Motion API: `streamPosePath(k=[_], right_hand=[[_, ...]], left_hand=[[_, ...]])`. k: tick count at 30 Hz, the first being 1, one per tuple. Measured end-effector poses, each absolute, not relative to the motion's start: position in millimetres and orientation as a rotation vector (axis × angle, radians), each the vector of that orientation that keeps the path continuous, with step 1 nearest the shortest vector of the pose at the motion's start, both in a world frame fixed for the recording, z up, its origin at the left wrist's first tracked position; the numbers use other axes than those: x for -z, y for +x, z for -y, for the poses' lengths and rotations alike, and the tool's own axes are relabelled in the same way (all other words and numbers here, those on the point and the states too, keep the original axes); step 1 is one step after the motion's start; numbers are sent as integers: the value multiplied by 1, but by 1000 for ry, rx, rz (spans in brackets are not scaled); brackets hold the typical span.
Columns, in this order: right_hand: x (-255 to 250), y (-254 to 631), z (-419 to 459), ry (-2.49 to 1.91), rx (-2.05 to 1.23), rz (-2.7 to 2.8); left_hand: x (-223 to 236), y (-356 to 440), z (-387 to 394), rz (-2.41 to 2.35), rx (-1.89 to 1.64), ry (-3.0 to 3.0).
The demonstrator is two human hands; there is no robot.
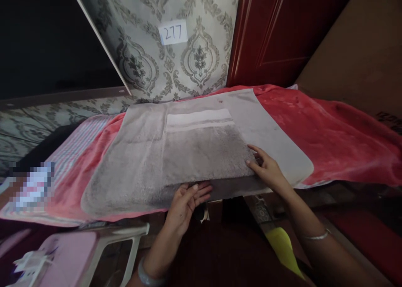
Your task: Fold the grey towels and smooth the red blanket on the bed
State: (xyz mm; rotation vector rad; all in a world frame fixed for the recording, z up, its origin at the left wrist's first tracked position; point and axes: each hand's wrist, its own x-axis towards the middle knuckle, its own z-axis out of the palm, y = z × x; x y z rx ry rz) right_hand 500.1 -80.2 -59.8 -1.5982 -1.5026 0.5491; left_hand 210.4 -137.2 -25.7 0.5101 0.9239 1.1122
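Observation:
A grey plush towel (pixel 201 153) with white bands near its far end lies flat on a larger light grey soft cloth (pixel 276 147). At the towel's near edge is my left hand (pixel 186 201), palm turned up, with its fingers stretched apart and the thumb close to the edge. My right hand (pixel 265 165) rests by the towel's right edge near the front corner, its thumb and forefinger spread with a gap between them. Neither hand visibly grips the fabric. The near side of the larger cloth hangs over the front edge.
A red blanket (pixel 333 140) lies beneath the cloths. Patterned wallpaper with a paper label marked 277 (pixel 173 32) rises behind. A dark screen (pixel 53 44) stands at left, a large cardboard box (pixel 361 48) at right. A pink-topped stool (pixel 69 253) is low at left.

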Motion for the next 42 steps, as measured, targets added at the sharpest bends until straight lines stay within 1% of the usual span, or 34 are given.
streamPosePath(k=[3, 5, 7, 9, 11, 13, 17, 21, 24, 27, 32, 35, 38, 42], right_hand=[[61, 509, 83, -1615, -524, 1438], [57, 513, 84, -1628, -432, 1470], [50, 511, 81, -1603, -293, 1582], [38, 504, 69, -1530, -174, 1752], [27, 491, 49, -1466, -105, 1933], [17, 476, 23, -1454, -73, 2085], [15, 456, -27, -1517, -57, 2358], [28, 458, -50, -1692, -155, 2460], [33, 463, -51, -1733, -156, 2452], [29, 463, -52, -1740, -173, 2476], [11, 450, -70, -1747, -94, 2449], [8, 441, -86, -1700, -55, 2499], [16, 438, -100, -1699, -81, 2494], [33, 441, -108, -1680, -37, 2386]], left_hand=[[23, 193, 143, -977, -988, 672], [17, 180, 144, -1030, -949, 814], [5, 168, 136, -1110, -1070, 971], [-11, 160, 116, -1191, -1279, 1170], [-23, 160, 85, -1221, -1353, 1461], [-25, 164, 47, -1170, -1228, 1793], [0, 178, -17, -1287, -705, 2242], [23, 179, -39, -1447, -333, 2514], [23, 175, -37, -1493, -135, 2635], [16, 171, -36, -1506, -45, 2699], [5, 172, -56, -1676, -83, 2725], [3, 176, -76, -1670, -33, 2706], [7, 180, -90, -1703, -38, 2694], [18, 178, -94, -1751, -134, 2729]])
